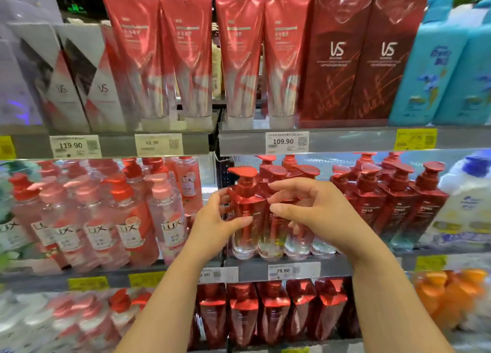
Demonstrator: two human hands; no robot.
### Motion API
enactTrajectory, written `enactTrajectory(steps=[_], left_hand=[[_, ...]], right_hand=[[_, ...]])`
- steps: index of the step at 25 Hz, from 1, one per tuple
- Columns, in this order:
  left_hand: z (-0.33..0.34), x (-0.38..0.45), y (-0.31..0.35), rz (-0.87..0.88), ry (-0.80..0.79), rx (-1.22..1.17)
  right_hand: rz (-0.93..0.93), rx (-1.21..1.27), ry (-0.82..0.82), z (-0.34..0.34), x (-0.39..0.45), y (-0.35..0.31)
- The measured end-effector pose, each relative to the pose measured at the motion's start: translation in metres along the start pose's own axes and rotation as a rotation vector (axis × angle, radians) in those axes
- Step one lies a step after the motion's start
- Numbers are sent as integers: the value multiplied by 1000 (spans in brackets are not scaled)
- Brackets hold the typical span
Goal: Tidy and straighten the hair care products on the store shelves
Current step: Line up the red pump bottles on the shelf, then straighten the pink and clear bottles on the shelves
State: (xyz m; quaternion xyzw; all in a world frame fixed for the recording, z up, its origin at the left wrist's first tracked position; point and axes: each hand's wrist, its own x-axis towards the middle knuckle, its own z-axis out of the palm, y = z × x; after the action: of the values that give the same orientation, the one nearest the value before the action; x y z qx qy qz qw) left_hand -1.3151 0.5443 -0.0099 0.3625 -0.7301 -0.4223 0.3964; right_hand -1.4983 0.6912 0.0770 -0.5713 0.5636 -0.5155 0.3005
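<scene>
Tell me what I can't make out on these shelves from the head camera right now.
- Labels on the red pump bottles: partly covered by the left hand and right hand.
- Small print on the 109.90 price tag: too small.
- Yellow tags: blurred.
- Orange packs: blurred, near the right edge.
- Bottles behind the front row: hidden.

Bright shop light; glare on red tubes (159, 47); edges blurred, bowed; centre sharper
</scene>
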Motion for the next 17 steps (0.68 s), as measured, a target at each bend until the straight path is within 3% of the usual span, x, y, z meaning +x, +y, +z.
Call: enactTrajectory(steps=[12, 17], left_hand=[[-8, 3, -10, -30, -188, 51], [-49, -40, -16, -3, -94, 103]], right_hand=[[79, -76, 76, 25, -2, -4], [47, -188, 7, 74, 16, -13]])
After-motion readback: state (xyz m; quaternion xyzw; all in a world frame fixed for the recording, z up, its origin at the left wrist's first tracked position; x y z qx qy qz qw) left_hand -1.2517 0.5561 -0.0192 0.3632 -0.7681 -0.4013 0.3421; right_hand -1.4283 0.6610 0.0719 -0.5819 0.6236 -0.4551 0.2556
